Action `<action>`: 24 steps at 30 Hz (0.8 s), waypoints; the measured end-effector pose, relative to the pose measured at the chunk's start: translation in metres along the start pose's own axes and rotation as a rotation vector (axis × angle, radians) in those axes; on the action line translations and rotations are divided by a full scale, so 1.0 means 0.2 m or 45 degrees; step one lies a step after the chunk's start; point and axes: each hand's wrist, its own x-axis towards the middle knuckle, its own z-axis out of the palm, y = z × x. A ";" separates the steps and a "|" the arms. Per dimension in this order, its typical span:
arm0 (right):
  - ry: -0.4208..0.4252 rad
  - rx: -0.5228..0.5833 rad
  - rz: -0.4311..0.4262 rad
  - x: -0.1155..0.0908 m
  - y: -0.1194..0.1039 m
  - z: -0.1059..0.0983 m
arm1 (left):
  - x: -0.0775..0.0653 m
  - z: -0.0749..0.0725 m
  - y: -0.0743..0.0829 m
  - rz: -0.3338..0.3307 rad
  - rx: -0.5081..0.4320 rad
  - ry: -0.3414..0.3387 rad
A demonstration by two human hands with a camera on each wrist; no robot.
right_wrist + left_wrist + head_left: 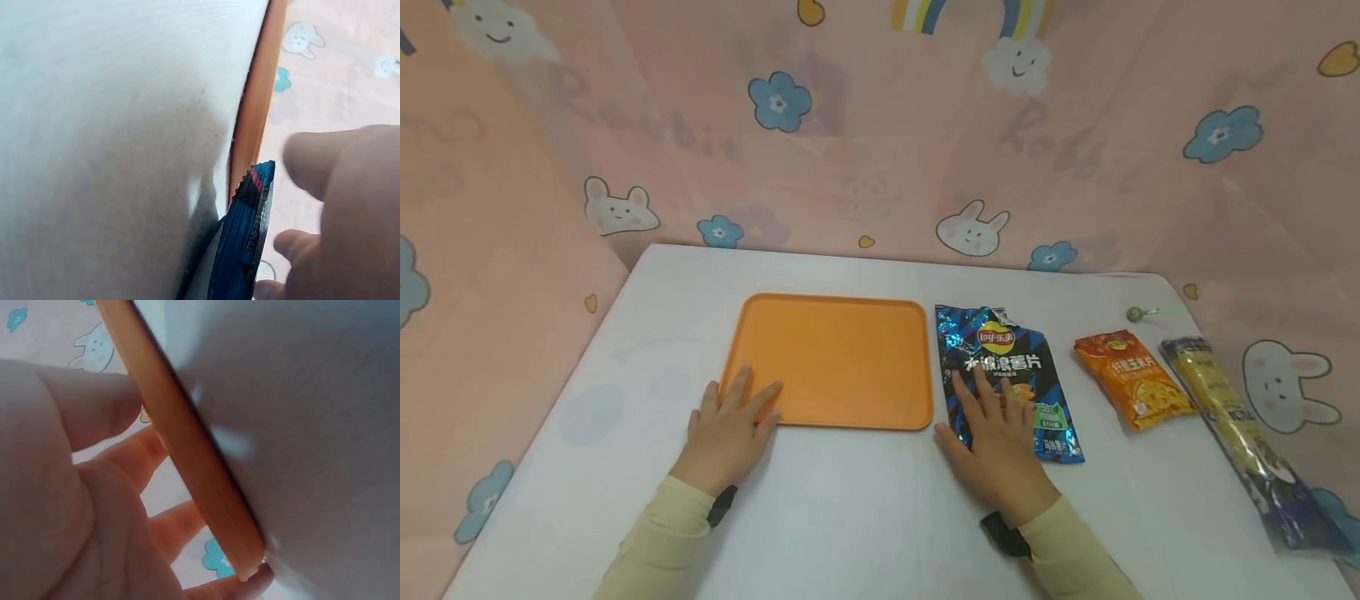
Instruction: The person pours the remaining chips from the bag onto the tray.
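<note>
The left hand (724, 442) is resting with fingers spread and gripping nothing, its fingertips touching the near left corner of the orange tray (842, 358), which is lying flat between both hands. The right hand (1000, 450) is reaching, fingers spread and nothing gripped, over the blue-black chip bag (1030, 360); whether every fingertip is touching, I cannot tell. Rightward of that hand, an orange snack packet (1135, 379) is lying, then a long packet (1232, 417), with a small green ball (1135, 314) sitting beyond.
</note>
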 end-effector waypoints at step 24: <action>-0.102 -0.030 -0.041 0.02 0.04 0.03 | 0.05 -0.05 0.02 -0.042 -0.081 -0.080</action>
